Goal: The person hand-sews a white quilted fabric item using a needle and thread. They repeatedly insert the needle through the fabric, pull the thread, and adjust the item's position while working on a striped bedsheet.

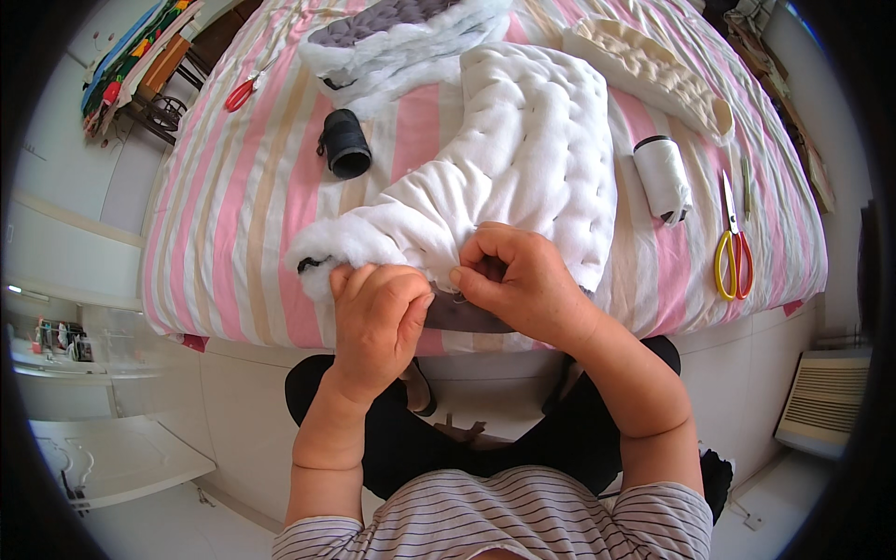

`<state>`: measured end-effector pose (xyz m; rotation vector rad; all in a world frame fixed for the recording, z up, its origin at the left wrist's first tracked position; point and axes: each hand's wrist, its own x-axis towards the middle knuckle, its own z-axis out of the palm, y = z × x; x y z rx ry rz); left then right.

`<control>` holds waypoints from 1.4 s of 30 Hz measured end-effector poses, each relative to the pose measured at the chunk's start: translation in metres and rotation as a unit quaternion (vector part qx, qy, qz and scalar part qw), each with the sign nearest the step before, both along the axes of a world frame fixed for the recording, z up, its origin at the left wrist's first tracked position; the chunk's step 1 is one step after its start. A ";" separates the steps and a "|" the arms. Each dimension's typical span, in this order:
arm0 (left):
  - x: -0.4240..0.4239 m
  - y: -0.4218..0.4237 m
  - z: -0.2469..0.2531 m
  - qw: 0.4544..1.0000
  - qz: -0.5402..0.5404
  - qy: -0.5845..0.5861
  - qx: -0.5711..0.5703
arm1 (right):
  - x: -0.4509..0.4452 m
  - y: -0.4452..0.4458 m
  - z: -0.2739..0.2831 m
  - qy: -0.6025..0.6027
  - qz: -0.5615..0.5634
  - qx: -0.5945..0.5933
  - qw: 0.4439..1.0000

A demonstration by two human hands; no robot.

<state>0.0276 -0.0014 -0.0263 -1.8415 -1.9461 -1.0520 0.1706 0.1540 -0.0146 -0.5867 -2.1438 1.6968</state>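
A white quilted, stitched padded piece (539,140) lies on the bed before me, curving towards its near left end. Fluffy white wadding (343,241) and a bit of black show at that end. My left hand (381,315) grips the near edge beside the wadding, thumb on top. My right hand (518,276) pinches the near edge a little to the right, fingers curled; a needle in it cannot be made out. Between and below the hands, dark grey cloth (462,313) shows under the white layer, with a small loop of thread there.
On the striped bedcover (238,245) stand a black thread spool (344,143) and a white thread spool (661,178). Large scissors (733,255) and a slim green tool (746,189) lie right, red-handled scissors (245,91) far left. Behind are a grey wadded piece (413,49) and a beige quilted piece (651,73).
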 end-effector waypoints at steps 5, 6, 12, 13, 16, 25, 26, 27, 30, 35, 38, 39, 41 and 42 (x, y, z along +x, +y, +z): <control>-0.006 -0.002 0.001 0.999 -0.038 0.027 0.018 | 0.000 0.001 -0.002 0.000 -0.009 0.001 1.000; -0.007 -0.002 0.002 0.998 -0.044 0.030 0.018 | 0.000 0.001 -0.002 0.002 -0.008 0.004 1.000; -0.011 -0.004 0.005 0.995 -0.069 0.066 0.008 | 0.000 0.001 -0.001 0.002 -0.008 0.007 1.000; -0.010 -0.004 0.007 0.995 -0.067 0.071 0.001 | 0.000 0.001 -0.001 0.002 -0.009 0.007 1.000; -0.006 -0.003 0.008 0.997 -0.040 0.066 -0.005 | -0.001 0.001 -0.003 0.006 -0.009 0.008 1.000; 0.018 0.008 0.007 0.998 0.064 0.005 -0.008 | -0.002 -0.001 -0.005 0.026 -0.012 0.030 0.999; 0.020 0.009 0.008 0.997 0.075 -0.001 -0.014 | -0.002 -0.001 -0.006 0.030 -0.013 0.036 0.999; 0.021 0.009 0.008 0.996 0.085 -0.010 -0.021 | -0.001 -0.001 -0.005 0.024 -0.003 0.025 0.999; 0.024 0.008 0.007 0.993 0.108 -0.026 -0.035 | 0.000 -0.001 -0.002 0.016 0.022 0.003 1.000; 0.026 0.012 0.003 0.992 0.129 -0.012 -0.015 | 0.000 0.000 -0.003 0.026 0.028 0.011 0.999; 0.028 0.012 0.001 0.990 0.142 -0.010 -0.010 | -0.001 0.000 -0.003 0.036 0.027 0.026 0.999; 0.028 0.013 0.001 0.989 0.145 -0.005 -0.008 | -0.001 0.000 -0.003 0.038 0.027 0.036 0.998; 0.027 0.013 0.000 0.988 0.153 0.007 -0.004 | -0.001 -0.001 -0.004 0.042 0.028 0.057 0.997; 0.026 0.014 0.000 0.989 0.149 0.017 0.001 | -0.001 -0.001 -0.004 0.047 0.026 0.060 0.997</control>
